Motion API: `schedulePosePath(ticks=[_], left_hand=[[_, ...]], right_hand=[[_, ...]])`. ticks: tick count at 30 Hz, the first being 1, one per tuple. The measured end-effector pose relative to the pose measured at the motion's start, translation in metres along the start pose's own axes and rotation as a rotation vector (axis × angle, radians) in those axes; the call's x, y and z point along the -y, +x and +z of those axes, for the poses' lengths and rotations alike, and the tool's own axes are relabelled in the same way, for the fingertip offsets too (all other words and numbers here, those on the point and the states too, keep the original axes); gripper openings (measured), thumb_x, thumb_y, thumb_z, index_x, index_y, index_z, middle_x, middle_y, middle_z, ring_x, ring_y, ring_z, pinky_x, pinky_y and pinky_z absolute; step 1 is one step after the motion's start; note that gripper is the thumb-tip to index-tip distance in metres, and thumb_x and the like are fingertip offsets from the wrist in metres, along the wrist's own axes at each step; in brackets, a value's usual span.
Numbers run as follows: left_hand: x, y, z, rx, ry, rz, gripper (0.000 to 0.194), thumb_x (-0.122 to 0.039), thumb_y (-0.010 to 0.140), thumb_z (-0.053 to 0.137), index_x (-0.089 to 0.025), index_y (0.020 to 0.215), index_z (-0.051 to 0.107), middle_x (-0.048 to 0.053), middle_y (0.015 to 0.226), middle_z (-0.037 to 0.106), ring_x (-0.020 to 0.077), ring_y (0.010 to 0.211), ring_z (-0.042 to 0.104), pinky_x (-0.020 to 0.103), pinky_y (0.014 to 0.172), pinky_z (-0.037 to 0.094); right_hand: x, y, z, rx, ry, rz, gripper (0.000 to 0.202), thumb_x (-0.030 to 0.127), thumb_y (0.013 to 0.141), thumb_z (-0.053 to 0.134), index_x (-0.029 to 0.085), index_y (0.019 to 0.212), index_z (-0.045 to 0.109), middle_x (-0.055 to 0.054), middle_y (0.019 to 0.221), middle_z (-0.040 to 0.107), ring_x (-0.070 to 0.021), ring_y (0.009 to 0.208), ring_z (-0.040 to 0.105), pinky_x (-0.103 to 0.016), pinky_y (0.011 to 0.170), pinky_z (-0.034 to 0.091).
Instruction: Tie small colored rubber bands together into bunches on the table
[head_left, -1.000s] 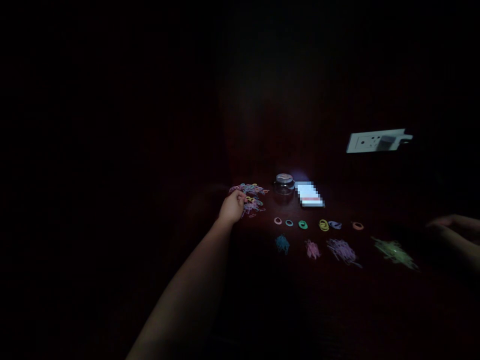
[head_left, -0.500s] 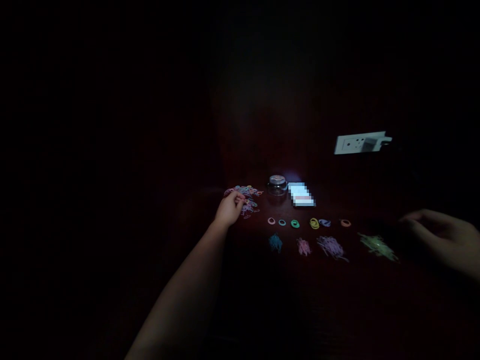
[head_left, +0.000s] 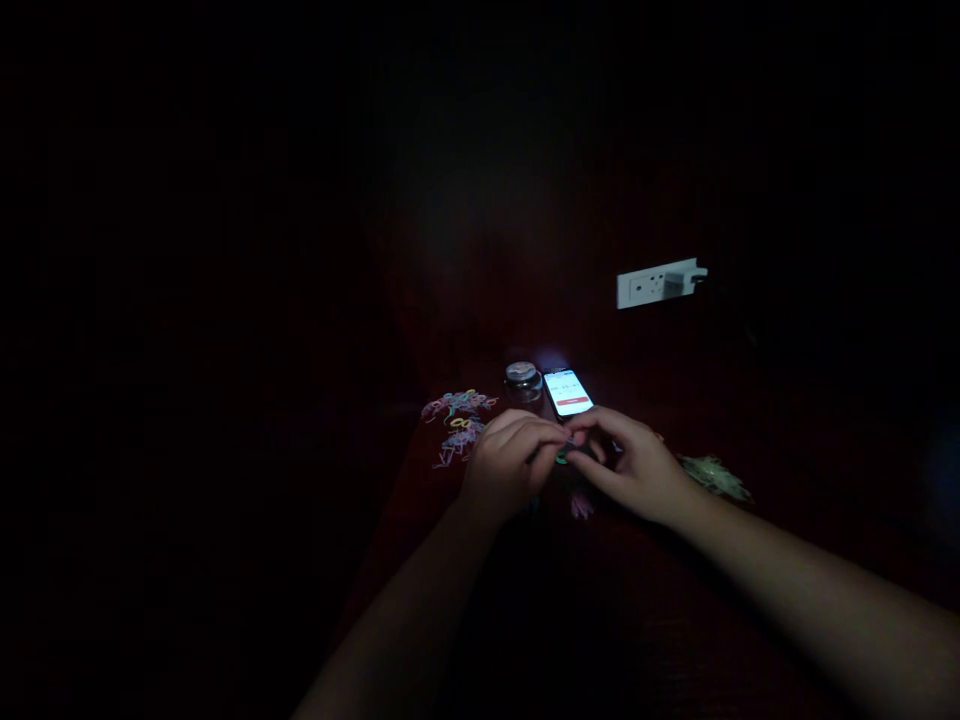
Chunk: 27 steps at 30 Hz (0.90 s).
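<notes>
Phone (head_left: 571,392): lay face up on the dark table (head_left: 660,590), with screen lit.

Left hand (head_left: 504,465): reached in nearer than the phone and to its left, with fingers bent and tips turned toward the right hand.

Right hand (head_left: 637,465): reached in nearer than the phone and to its right, with thumb and forefinger pointed at the left fingertips. Met or nearly met them just in front of the phone; could not tell whether touching, nor what was pinched in either.

Green ring (head_left: 561,456): lay nearer than the phone, below the fingertips, partly hidden.

Mixed rubber bands, far heap (head_left: 461,403): lay left of the phone, beyond the jar.

Mixed rubber bands, near heap (head_left: 459,440): lay left of the phone and nearer, just beside the left hand.

Pink bands (head_left: 580,506): lay nearer than the phone, below the hands, partly covered.

Pale green bands (head_left: 716,477): lay right of the phone and nearer, behind the right forearm.

Jar (head_left: 523,382): stood upright just left of the phone, lidded.

Wall socket (head_left: 645,288): sat above and right of the phone, with a plug (head_left: 684,278) fitted.
</notes>
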<state>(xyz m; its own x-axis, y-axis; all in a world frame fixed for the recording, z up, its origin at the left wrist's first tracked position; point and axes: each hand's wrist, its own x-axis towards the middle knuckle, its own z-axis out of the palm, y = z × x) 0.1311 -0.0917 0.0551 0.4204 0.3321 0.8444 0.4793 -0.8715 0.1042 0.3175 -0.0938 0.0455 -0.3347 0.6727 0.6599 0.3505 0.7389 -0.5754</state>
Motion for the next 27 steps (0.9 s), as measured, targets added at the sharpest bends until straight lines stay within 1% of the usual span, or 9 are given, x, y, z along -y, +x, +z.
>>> schedulePosePath(ticks=[3,6,11,15,20,23,25,27], left_hand=[[-0.002,0.0,0.002,-0.02,0.001,0.005,0.007,-0.017,0.086,0.063,-0.021,0.091,0.063,0.0,0.092,0.074,0.0137,0.087,0.066,0.031,0.083,0.052],[0.001,-0.001,0.003,-0.01,0.005,-0.009,0.008,-0.018,0.085,0.064,-0.021,0.092,0.064,0.0,0.091,0.074,0.0131,0.087,0.065,0.029,0.081,0.052],[0.0,-0.002,0.004,0.028,0.031,-0.021,0.009,-0.02,0.086,0.065,-0.022,0.094,0.065,-0.001,0.091,0.074,0.0129,0.086,0.064,0.028,0.081,0.052],[-0.005,-0.001,0.001,0.078,0.043,-0.025,0.009,-0.023,0.087,0.063,-0.023,0.095,0.066,0.0,0.092,0.074,0.0139,0.085,0.065,0.03,0.08,0.052],[-0.007,0.0,0.0,0.069,0.062,-0.026,0.008,-0.025,0.087,0.063,-0.024,0.094,0.067,-0.001,0.09,0.074,0.0141,0.085,0.066,0.029,0.079,0.052],[-0.004,-0.001,0.001,0.061,0.084,-0.025,0.007,-0.024,0.086,0.064,-0.024,0.093,0.067,-0.001,0.089,0.074,0.0144,0.084,0.066,0.029,0.078,0.051],[-0.003,-0.002,0.001,0.059,0.086,-0.021,0.008,-0.024,0.086,0.064,-0.023,0.093,0.067,-0.001,0.09,0.074,0.0141,0.084,0.065,0.029,0.077,0.051],[-0.001,-0.002,0.002,0.057,0.091,-0.023,0.008,-0.025,0.086,0.064,-0.023,0.093,0.067,-0.001,0.089,0.074,0.014,0.083,0.065,0.029,0.077,0.051]], right_hand=[[-0.007,-0.007,-0.006,-0.023,0.042,-0.021,0.017,0.028,0.085,0.062,0.019,0.1,0.06,0.0,0.074,0.056,-0.0117,0.058,0.047,-0.028,0.058,0.043],[-0.01,-0.01,-0.01,-0.011,0.081,0.01,0.016,0.029,0.087,0.059,0.019,0.099,0.06,0.001,0.069,0.054,-0.012,0.057,0.046,-0.027,0.056,0.042],[-0.012,-0.008,-0.008,0.029,0.081,0.035,0.014,0.03,0.088,0.055,0.018,0.089,0.063,-0.002,0.073,0.057,-0.0141,0.063,0.05,-0.028,0.06,0.043],[-0.011,-0.007,-0.01,0.037,0.121,0.083,0.016,0.032,0.088,0.055,0.018,0.088,0.063,0.0,0.067,0.052,-0.0142,0.063,0.049,-0.028,0.059,0.042],[-0.011,-0.008,-0.01,0.118,0.189,0.13,0.018,0.035,0.087,0.056,0.018,0.086,0.062,0.002,0.063,0.048,-0.0126,0.06,0.045,-0.026,0.056,0.039],[-0.014,-0.009,-0.007,0.119,0.218,0.162,0.02,0.036,0.088,0.056,0.018,0.084,0.061,0.003,0.061,0.046,-0.0116,0.056,0.042,-0.025,0.053,0.037],[-0.016,-0.009,-0.007,0.106,0.217,0.173,0.02,0.036,0.088,0.056,0.018,0.083,0.061,0.003,0.062,0.047,-0.0118,0.057,0.043,-0.025,0.053,0.037],[-0.016,-0.008,-0.008,0.091,0.206,0.164,0.02,0.036,0.088,0.056,0.018,0.082,0.061,0.001,0.065,0.052,-0.0129,0.06,0.047,-0.025,0.054,0.038]])
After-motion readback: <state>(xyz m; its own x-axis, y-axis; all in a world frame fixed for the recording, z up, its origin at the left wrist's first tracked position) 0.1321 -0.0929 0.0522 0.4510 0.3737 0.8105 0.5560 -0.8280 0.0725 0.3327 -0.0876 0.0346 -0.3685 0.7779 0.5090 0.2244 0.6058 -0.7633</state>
